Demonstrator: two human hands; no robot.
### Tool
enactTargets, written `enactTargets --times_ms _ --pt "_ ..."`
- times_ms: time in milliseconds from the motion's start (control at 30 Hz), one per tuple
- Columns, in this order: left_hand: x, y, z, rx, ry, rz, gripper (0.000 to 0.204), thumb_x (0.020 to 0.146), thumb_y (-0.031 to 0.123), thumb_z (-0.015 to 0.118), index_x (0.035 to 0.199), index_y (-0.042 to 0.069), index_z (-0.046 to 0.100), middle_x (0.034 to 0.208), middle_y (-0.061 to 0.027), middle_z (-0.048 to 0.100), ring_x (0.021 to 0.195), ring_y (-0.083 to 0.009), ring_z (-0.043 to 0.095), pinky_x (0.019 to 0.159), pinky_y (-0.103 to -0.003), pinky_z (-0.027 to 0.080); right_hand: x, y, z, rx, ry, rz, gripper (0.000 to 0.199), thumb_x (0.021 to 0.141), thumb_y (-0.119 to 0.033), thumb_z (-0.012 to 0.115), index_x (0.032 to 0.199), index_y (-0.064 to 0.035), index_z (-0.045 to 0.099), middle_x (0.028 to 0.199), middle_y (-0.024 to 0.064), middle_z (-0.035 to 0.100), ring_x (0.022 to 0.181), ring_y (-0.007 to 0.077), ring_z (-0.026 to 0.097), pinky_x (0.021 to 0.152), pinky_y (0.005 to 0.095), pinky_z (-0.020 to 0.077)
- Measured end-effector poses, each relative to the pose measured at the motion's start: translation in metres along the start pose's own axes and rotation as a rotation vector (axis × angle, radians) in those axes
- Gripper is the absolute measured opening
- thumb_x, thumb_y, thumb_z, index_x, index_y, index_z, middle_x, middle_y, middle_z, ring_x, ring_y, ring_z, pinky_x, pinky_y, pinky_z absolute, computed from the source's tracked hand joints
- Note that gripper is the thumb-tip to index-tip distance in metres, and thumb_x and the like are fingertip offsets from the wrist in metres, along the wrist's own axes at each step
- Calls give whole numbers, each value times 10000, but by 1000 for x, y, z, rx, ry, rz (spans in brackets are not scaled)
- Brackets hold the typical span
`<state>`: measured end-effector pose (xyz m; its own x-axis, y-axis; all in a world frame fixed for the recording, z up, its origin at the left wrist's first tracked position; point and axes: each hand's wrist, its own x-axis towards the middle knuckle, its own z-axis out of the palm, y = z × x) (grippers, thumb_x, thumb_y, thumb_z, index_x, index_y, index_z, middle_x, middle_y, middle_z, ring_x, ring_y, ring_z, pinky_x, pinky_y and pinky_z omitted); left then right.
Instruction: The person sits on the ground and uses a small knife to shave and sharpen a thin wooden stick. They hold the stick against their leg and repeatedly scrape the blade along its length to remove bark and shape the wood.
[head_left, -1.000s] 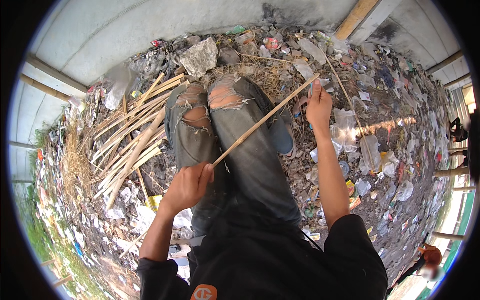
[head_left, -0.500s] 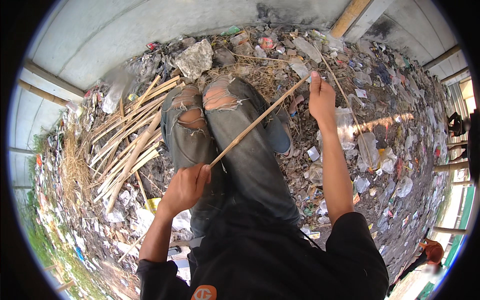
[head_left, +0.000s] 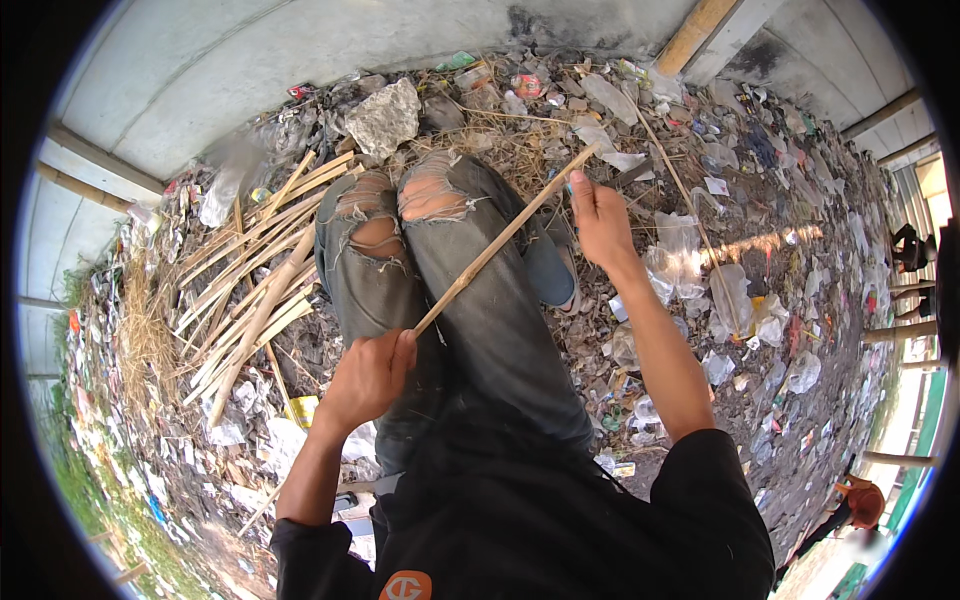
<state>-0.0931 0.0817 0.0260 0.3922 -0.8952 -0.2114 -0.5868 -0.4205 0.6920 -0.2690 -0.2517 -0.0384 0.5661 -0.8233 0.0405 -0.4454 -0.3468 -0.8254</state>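
Note:
My left hand is closed round the near end of a thin bamboo stick. The stick slants up to the right above my thighs, its far end free. My right hand is closed beside the stick's upper part, with the thumb against or very near it. Just beyond its knuckles shows a dark, narrow, blade-like strip; the fingers hide how it is held. To the left of my knees lies a loose pile of split bamboo strips.
I sit low, in torn dark jeans, on ground strewn with plastic scraps and litter. A pale rock lies beyond my knees, near a grey wall. Dry straw is at far left. Another person is at the lower right edge.
My right hand has moved down and left along the stick, away from its far tip. The dark strip now shows beside it. My left hand still grips the near end.

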Motion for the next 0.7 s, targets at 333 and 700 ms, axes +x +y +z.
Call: enactTargets --times_ms 333,700 --pt "1 12 7 53 79 -26 428 1137 287 488 846 23 659 699 -251 645 715 -507 652 670 -556 492 -40 -37 26 15 -27 -46 530 1140 -451 484 1133 11 744 718 233 657 705 447 664 682 475 512" --pt "-1 6 14 167 110 23 375 1132 314 491 882 68 624 653 -228 655 632 -509 650 608 -617 523 48 18 -36 -72 377 59 668 1148 -487 433 843 72 636 707 268 599 686 468 571 689 531 451"
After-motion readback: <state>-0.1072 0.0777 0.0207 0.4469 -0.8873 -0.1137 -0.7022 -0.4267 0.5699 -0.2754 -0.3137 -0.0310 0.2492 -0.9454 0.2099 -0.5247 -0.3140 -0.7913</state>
